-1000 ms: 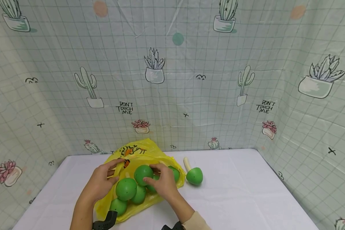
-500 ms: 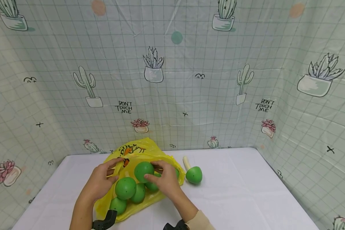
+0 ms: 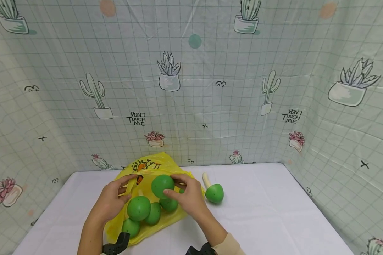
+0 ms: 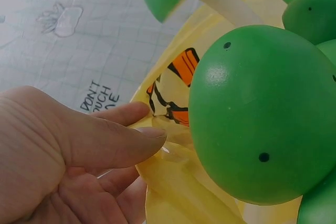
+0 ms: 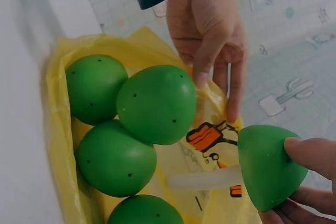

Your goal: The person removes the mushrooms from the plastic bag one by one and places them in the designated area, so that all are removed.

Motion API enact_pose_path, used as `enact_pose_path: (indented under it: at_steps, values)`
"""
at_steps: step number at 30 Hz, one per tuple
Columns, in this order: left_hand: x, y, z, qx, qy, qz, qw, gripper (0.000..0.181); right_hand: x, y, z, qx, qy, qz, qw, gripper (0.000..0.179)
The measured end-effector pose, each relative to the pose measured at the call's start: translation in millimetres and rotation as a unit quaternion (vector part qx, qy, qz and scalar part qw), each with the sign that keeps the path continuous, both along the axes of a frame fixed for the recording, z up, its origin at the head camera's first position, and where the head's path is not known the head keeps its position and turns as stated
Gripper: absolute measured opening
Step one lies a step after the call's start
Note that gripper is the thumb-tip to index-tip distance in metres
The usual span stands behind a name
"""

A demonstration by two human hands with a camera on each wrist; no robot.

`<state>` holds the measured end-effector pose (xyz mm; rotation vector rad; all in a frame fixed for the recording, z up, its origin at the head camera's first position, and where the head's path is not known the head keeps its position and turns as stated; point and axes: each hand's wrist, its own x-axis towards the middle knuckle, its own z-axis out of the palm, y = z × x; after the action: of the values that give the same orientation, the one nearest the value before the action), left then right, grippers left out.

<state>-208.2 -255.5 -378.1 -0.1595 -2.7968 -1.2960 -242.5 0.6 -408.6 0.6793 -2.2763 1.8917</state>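
My left hand pinches the left rim of a yellow plastic bag between thumb and fingers. The bag lies with its mouth towards me, a bird-like print on its back. Several green toy mushrooms with small black dots sit inside; one cap looms large in the left wrist view. Over the bag's opening, my right hand grips another toy mushroom by its green cap. Its white stem points in over the bag in the right wrist view. The right hand partly hides a green mushroom behind it in the head view.
A single toy mushroom lies on the white tabletop just right of the bag, its stem pointing away. Behind the table hangs a cactus-print curtain, which also closes off both sides.
My right hand has moved slightly up and to the right, taking the gripped mushroom with it. More of the mushroom below it shows. The left hand keeps its hold on the bag.
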Motion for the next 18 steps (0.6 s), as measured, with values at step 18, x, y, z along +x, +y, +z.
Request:
enact_pose_path:
  at_steps: [18]
  values:
    - [0.5, 1.8, 3.3, -0.004, -0.012, 0.000, 0.9999, 0.065, 6.7, 28, 23.7, -0.071, 0.010, 0.011, 0.9974, 0.047]
